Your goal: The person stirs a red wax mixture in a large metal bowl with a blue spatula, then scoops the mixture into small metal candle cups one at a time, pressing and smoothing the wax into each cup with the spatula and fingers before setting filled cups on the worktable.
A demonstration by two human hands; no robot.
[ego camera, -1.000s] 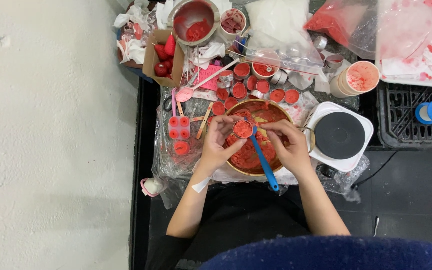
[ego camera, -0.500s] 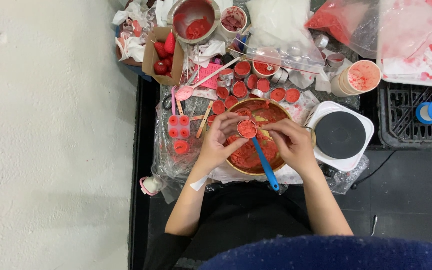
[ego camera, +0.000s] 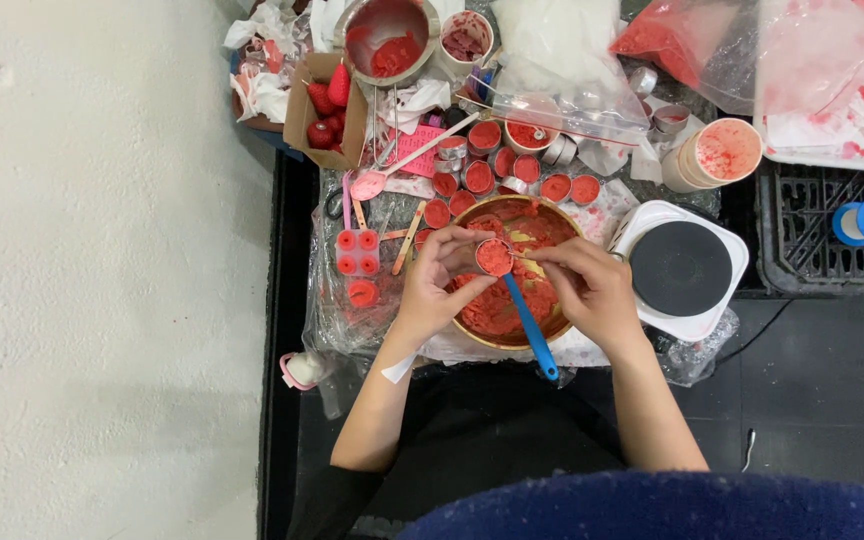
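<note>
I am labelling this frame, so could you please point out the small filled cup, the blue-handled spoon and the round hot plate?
small filled cup [ego camera: 493, 257], head view, on its red filling.
blue-handled spoon [ego camera: 532, 328], head view, on the middle of the handle.
round hot plate [ego camera: 680, 268], head view, on the centre of its dark disc.

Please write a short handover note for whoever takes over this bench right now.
Left hand: holds a small round cup packed with red paste over the bowl.
Right hand: holds a blue-handled tool, its tip at the cup.
Done, by the look of it: a cluster of filled red cups behind the bowl, and a small mould tray filled.
Left: red paste remains in the bowl; some empty metal cups lie near the plastic bag.
</note>
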